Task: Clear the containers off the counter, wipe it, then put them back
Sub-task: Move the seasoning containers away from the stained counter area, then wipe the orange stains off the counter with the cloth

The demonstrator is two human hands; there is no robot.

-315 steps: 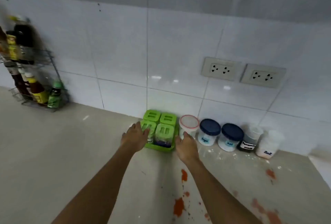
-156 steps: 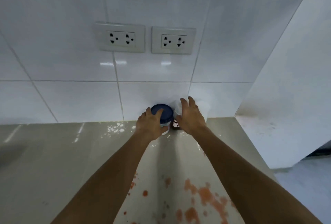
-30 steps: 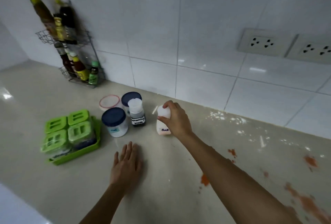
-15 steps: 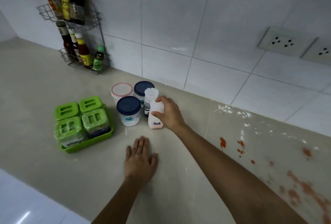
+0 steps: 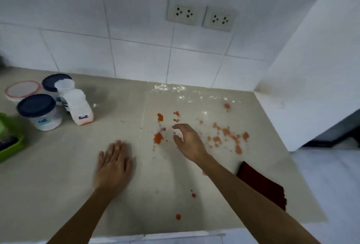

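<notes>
The white salt bottle (image 5: 80, 107) stands on the beige counter (image 5: 58, 165) at the left, beside a blue-lidded jar (image 5: 39, 112), a second blue-lidded jar (image 5: 52, 82), a small white-capped bottle (image 5: 64, 87) and a pink-rimmed tub (image 5: 21, 90). A green tray (image 5: 11, 148) shows at the left edge. My left hand (image 5: 114, 163) lies flat on the counter, holding nothing. My right hand (image 5: 188, 141) hovers above orange stains (image 5: 226, 134), fingers curled and apart, empty.
White powder (image 5: 169, 87) is scattered along the tiled wall below two sockets (image 5: 199, 14). A dark red cloth (image 5: 263, 187) lies at the counter's right front edge. A white side panel (image 5: 311, 68) bounds the counter on the right.
My right hand has let go of the salt bottle and moved right over the stains. The view has swung right; the left hand stays flat on the counter.
</notes>
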